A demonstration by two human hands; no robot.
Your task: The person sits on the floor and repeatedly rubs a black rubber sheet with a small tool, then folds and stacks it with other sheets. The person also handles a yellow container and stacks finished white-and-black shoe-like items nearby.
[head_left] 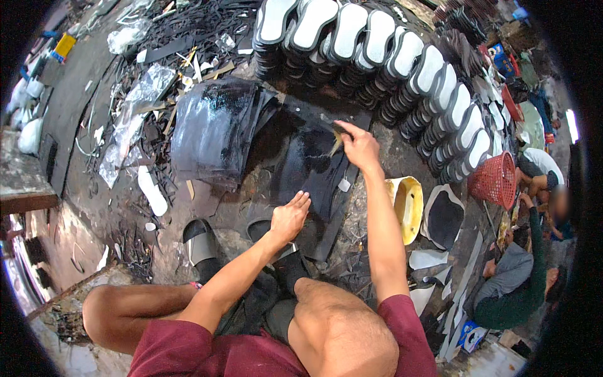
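In my right hand [361, 147] is a small brush [336, 143] with pale yellowish bristles; its handle is mostly hidden by my fingers. The bristles meet a wet, shiny black sheet [306, 166] lying on the ground in front of me. At the near edge of this sheet rests my left hand [290, 217], its fingers stretched out and holding nothing that I can see. To the left lies a pile of black sheets [213, 129] with a glossy, streaked top. Beside my right forearm stands a yellow container [407, 210], open at the top.
Stacks of black-edged soles with white tops [379, 38] curve around the far right. A red basket [494, 181] stands near another person [512, 276] at the right. Black scraps [188, 28] and clear plastic [135, 119] litter the left. A rimmed dark piece [443, 217] lies beside the container.
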